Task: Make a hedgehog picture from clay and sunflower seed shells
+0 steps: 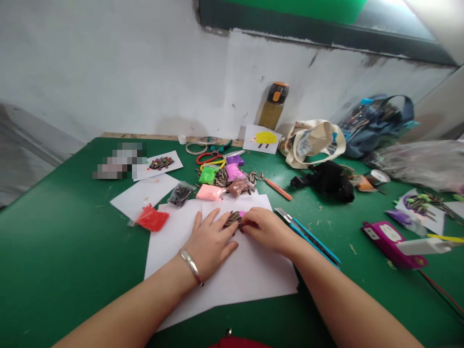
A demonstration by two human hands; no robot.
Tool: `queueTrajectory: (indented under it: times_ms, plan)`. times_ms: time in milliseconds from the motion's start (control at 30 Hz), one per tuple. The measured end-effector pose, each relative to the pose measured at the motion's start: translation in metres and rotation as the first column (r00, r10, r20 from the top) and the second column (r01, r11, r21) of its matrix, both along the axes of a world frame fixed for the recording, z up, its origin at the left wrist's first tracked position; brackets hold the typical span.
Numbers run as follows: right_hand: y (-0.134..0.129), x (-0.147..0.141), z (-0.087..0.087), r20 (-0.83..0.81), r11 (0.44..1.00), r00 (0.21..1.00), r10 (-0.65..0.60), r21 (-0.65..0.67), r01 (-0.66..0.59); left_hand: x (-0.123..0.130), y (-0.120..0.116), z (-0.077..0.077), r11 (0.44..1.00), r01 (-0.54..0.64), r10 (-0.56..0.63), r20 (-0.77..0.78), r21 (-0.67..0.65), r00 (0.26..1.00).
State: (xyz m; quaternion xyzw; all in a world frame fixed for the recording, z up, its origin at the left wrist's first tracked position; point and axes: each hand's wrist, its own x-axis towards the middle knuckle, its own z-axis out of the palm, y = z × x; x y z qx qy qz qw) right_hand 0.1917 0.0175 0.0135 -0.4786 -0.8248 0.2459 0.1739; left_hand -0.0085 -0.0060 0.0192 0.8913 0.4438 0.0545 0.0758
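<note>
My left hand [207, 239], with a silver bracelet at the wrist, lies open on white paper [261, 273], fingers spread beside a cluster of striped sunflower seeds [231, 219]. At the cluster's right edge my right hand [266, 229] is closed in a pinch; whatever lies between its fingertips is hidden. A bit of magenta clay [242, 213] shows next to the seeds. Beyond the hands are a loose seed pile [220, 180] and packets of clay: green [208, 175], peach [210, 192], pink [235, 172], brown [239, 187], black [181, 194] and red [152, 218].
Blue utility knives [311, 237] lie right of the paper, near an orange-handled tool [277, 188]. Scissors [210, 158] sit behind the packets. A yellow hedgehog picture [263, 139] leans before a bottle [272, 107]. Bags [311, 145] and a magenta device [393, 244] occupy the right.
</note>
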Motion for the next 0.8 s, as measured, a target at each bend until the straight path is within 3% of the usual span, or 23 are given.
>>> queueTrajectory:
  times_ms: [800]
  plan:
    - [0.0017, -0.0004, -0.0020, -0.055, 0.997, 0.997, -0.057, -0.048, 0.054, 0.0011, -0.0004, -0.0010, 0.999, -0.021, 0.021, -0.016, -0.026, 1.000]
